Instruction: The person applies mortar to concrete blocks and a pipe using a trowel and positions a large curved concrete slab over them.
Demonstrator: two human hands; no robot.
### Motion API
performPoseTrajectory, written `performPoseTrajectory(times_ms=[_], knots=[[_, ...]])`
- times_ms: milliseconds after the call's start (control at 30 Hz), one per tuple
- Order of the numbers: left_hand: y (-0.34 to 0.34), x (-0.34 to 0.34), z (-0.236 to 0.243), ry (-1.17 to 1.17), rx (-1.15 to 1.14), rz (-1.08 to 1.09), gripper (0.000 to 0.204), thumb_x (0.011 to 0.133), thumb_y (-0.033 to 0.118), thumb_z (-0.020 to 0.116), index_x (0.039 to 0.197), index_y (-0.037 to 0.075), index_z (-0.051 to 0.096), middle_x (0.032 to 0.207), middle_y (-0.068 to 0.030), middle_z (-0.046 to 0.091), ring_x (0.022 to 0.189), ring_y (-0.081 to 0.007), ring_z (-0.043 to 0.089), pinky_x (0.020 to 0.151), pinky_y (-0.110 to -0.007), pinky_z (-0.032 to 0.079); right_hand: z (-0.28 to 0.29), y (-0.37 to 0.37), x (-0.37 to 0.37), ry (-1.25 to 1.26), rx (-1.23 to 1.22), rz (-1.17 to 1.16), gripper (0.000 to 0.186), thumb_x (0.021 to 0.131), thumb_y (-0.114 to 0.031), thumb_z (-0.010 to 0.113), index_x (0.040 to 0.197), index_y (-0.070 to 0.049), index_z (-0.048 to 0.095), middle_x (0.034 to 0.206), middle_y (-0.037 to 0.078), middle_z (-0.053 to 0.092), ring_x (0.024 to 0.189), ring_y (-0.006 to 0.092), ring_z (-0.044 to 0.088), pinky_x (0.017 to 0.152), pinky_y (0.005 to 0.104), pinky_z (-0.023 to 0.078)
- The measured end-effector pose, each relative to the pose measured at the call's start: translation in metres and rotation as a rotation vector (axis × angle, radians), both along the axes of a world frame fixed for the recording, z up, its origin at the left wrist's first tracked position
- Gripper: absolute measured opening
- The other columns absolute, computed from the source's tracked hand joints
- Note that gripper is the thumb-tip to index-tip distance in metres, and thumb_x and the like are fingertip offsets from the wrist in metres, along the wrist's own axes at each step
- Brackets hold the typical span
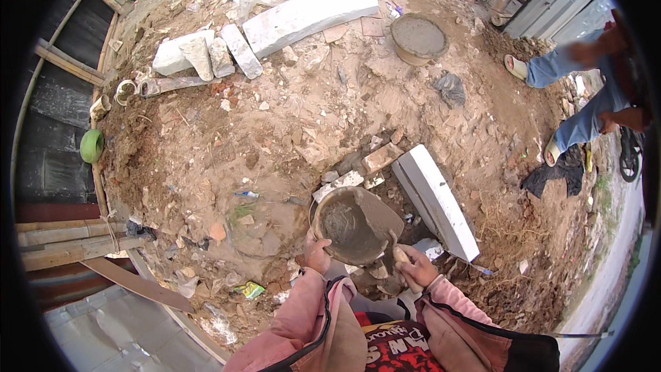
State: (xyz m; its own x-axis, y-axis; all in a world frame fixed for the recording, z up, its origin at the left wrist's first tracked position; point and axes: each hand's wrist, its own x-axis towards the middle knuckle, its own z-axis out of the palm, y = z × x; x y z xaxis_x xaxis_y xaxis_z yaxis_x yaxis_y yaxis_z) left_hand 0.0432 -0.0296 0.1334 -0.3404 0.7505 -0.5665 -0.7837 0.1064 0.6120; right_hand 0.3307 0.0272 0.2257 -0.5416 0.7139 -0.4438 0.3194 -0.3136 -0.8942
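My left hand [317,253] is closed on the near left rim of a round bucket [319,205], thumb over its edge. Wet grey mortar [341,224] coats the inside and reaches the right lip. In my right hand [417,267] is a trowel [401,257], its pale handle gripped and its mortar-smeared metal end against the bucket's right side. Just right of the bucket a long white block [441,207] lies at a slant. Bricks [382,158] and rubble border the bucket's far side.
Farther off stands a second basin [406,52] of grey mortar. White blocks [310,17] lie at the far left. A person in blue jeans [585,117] is at the right. Bamboo poles [69,241] and metal sheeting [131,324] edge the left; a black plastic bag [554,178] lies right.
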Motion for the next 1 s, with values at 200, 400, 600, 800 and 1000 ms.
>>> performPoseTrajectory(times_ms=[200,400,600,800,1000], knots=[[0.002,-0.040,-0.038,0.087,-0.007,0.198,0.060,0.066,-0.009,0.052,0.125,0.002,0.050,0.115,-0.0090,0.060,0.104,-0.0234,0.057,0.094,-0.032,0.044,-0.092,0.092,-0.076,-0.718,0.470,0.099,0.050,0.084,-0.020,0.057,0.129,-0.002,0.044,0.116,0.028,0.058,0.108,0.0431,0.056,0.087,0.0460,0.049],[0.037,-0.069,-0.045,0.027,-0.063,0.327,0.060,0.066,-0.005,0.055,0.126,0.004,0.051,0.116,-0.0093,0.058,0.106,-0.0235,0.055,0.094,-0.031,0.043,-0.121,0.113,-0.094,-0.633,0.274,-0.197,0.054,0.080,-0.025,0.064,0.126,-0.001,0.049,0.110,0.026,0.061,0.101,0.0412,0.061,0.089,0.0437,0.048],[0.202,-0.131,-0.032,0.053,0.198,0.337,0.061,0.067,-0.007,0.054,0.127,0.003,0.049,0.121,-0.0086,0.055,0.110,-0.0238,0.052,0.097,-0.032,0.041,-0.142,0.033,-0.013,-0.781,0.050,-0.058,0.054,0.075,-0.034,0.067,0.119,-0.005,0.055,0.110,0.023,0.062,0.104,0.0391,0.060,0.090,0.0443,0.047],[0.482,-0.243,0.105,0.120,0.626,0.444,0.049,0.073,-0.009,0.056,0.120,0.004,0.052,0.116,-0.0074,0.058,0.107,-0.0242,0.055,0.092,-0.036,0.046,-0.167,-0.022,0.035,-0.978,-0.137,-0.098,0.066,0.069,-0.035,0.070,0.125,-0.005,0.053,0.112,0.023,0.062,0.104,0.0381,0.060,0.091,0.0448,0.048],[0.571,-0.228,0.182,0.603,0.437,0.123,0.101,0.083,0.032,0.072,0.151,0.006,0.002,0.153,-0.0214,0.016,0.135,-0.0364,0.031,0.104,-0.043,0.036,-0.150,-0.005,0.007,-0.886,-0.144,-0.270,0.063,0.073,-0.029,0.071,0.125,0.001,0.051,0.113,0.024,0.062,0.105,0.0375,0.060,0.092,0.0418,0.047]])
